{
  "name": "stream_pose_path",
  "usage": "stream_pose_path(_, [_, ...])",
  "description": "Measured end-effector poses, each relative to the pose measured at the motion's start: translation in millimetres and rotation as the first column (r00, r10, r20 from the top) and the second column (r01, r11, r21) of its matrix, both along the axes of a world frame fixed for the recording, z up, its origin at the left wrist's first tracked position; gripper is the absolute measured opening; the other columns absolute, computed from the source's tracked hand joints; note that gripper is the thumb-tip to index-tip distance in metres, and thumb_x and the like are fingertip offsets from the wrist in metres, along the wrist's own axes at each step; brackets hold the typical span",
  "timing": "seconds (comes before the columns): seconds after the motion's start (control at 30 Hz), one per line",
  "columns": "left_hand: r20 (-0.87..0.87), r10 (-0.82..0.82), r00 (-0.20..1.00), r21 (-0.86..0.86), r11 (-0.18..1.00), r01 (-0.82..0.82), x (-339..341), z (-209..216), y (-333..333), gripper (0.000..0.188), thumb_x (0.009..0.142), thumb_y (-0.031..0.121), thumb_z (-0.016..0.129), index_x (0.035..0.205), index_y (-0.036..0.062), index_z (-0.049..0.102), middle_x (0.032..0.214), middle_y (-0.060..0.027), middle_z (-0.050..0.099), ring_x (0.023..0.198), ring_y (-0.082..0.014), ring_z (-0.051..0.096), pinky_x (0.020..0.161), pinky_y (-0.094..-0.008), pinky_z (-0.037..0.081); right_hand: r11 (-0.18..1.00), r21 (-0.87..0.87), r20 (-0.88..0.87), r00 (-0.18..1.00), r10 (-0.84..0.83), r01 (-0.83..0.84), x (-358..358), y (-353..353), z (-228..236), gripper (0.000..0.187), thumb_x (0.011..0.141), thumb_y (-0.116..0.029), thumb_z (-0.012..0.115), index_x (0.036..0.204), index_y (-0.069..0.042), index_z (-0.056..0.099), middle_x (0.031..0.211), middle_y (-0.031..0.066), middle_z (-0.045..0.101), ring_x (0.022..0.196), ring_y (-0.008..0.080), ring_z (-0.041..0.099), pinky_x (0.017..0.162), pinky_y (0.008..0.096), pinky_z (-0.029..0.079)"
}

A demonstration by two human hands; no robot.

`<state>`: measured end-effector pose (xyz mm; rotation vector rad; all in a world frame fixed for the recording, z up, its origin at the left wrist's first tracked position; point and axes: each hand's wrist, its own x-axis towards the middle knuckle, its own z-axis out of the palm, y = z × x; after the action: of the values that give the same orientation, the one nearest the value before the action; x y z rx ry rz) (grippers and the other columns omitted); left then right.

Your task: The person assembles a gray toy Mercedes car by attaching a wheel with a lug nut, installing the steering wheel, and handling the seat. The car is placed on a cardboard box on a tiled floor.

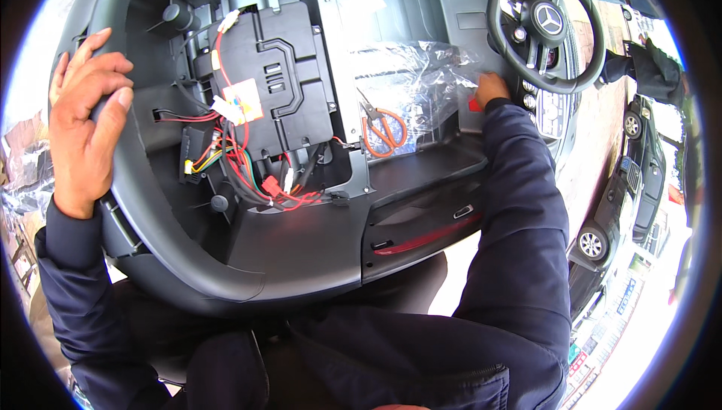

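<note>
My left hand [89, 128] rests on the rim of a dark grey plastic toy car body [162, 248], fingers stretched and a little apart, holding nothing. My right hand [492, 90] is at the front of the cabin below the steering wheel [547, 23]. Its fingers are curled and partly hidden; a small red thing [474, 104] shows beside them, and whether they grip it is unclear. Between my hands, a black battery box cover [289, 79] sits in the open rear compartment. Red, black and coloured wires [244, 169] with connectors lie loose along it.
Orange-handled scissors [385, 133] lie on clear plastic wrap [421, 72] in the cabin. The grey seat [387, 12] is behind the wrap. The car's side panel [429, 226] is nearest my body. Parked dark cars [613, 207] and another person's dark sleeve [654, 68] appear at right.
</note>
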<state>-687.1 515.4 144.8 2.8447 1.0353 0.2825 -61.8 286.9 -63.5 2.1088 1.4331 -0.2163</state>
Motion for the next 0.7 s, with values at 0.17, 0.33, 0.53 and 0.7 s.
stream_pose_path(0.17, [0.005, 0.025, 1.0, 0.015, 1.0, -0.025, 4, 2, -4, 0.012, 0.087, 0.018, 0.062, 0.088, 0.0068, 0.066, 0.11, -0.0065, 0.067, 0.137, -0.0316, 0.048, 0.117, -0.0516, 0.017, 0.991, -0.004, 0.107, 0.986, -0.131, 0.132, 10, -7, -14, 0.026, 0.09, -0.023, 0.06, 0.099, -0.003, 0.074, 0.101, 0.0179, 0.072, 0.098, 0.0355, 0.07, 0.088, 0.0465, 0.055])
stream_pose_path(0.33, [0.026, 0.051, 0.998, -0.014, 0.999, -0.051, 9, 4, -5, 0.017, 0.084, 0.023, 0.061, 0.089, 0.007, 0.067, 0.108, -0.0075, 0.068, 0.135, -0.032, 0.049, 0.117, -0.0521, 0.017, 0.947, 0.1, 0.193, 0.927, -0.32, 0.306, 9, -11, -12, 0.049, 0.083, -0.05, 0.073, 0.097, -0.003, 0.075, 0.111, 0.0182, 0.072, 0.104, 0.0328, 0.07, 0.089, 0.0411, 0.056])
stream_pose_path(0.53, [0.028, 0.051, 0.998, -0.01, 0.999, -0.051, 9, 4, -5, 0.019, 0.085, 0.024, 0.061, 0.089, 0.0069, 0.067, 0.109, -0.0079, 0.068, 0.136, -0.0322, 0.049, 0.117, -0.0523, 0.016, 0.965, -0.088, 0.266, 0.939, -0.217, 0.248, 12, -13, -15, 0.067, 0.08, -0.065, 0.07, 0.107, -0.003, 0.074, 0.111, 0.0185, 0.072, 0.106, 0.0305, 0.07, 0.089, 0.0394, 0.056])
stream_pose_path(0.7, [0.039, 0.025, 0.999, -0.029, 0.999, -0.024, 8, 4, -4, 0.014, 0.085, 0.02, 0.061, 0.088, 0.0062, 0.066, 0.109, -0.0081, 0.067, 0.135, -0.0326, 0.049, 0.117, -0.0515, 0.016, 0.947, -0.06, 0.284, 0.915, -0.287, 0.316, 7, -17, -13, 0.067, 0.081, -0.065, 0.068, 0.108, -0.004, 0.074, 0.113, 0.0184, 0.072, 0.107, 0.0311, 0.07, 0.09, 0.0406, 0.055])
